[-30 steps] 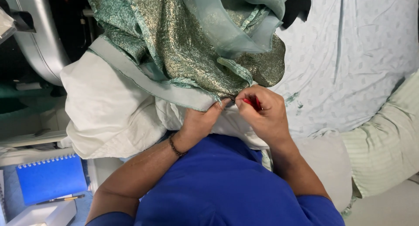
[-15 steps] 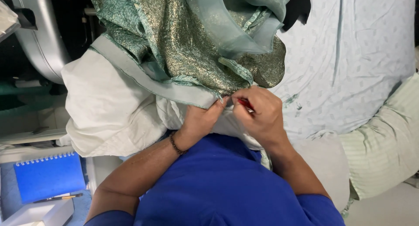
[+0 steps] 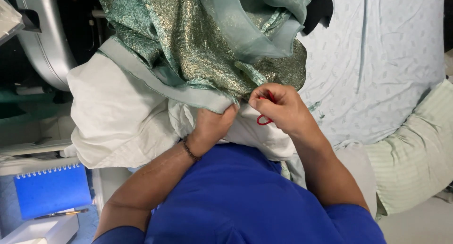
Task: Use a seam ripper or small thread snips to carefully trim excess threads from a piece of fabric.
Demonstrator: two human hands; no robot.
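Your left hand (image 3: 213, 125) pinches the pale hem of the green and gold brocade fabric (image 3: 198, 50), fingers closed on the edge where it folds over the white cloth (image 3: 118, 116). Your right hand (image 3: 278, 107) is curled shut just beside it, on the same hem, with a small red-handled tool (image 3: 264, 119) inside the fist; only a red loop shows below the fingers, and what kind of tool it is cannot be told. The two hands nearly touch at the fabric's edge.

Above the grip, the brocade rises in a heap, with a sheer pale green layer (image 3: 255, 22) draped over its top. Under and left of the grip, the white cloth spreads as the working surface. Right of the grip lies a light blue patterned sheet (image 3: 377, 65), and beyond it, lower right, a pale green striped pillow (image 3: 415, 164).

Far left of the grip, a grey metal curved machine part (image 3: 42, 41) stands. Lower left, well apart from your hands, a blue spiral notebook (image 3: 52, 190) lies flat with a pen (image 3: 63, 214) along its lower edge, next to a white tray (image 3: 42, 230).
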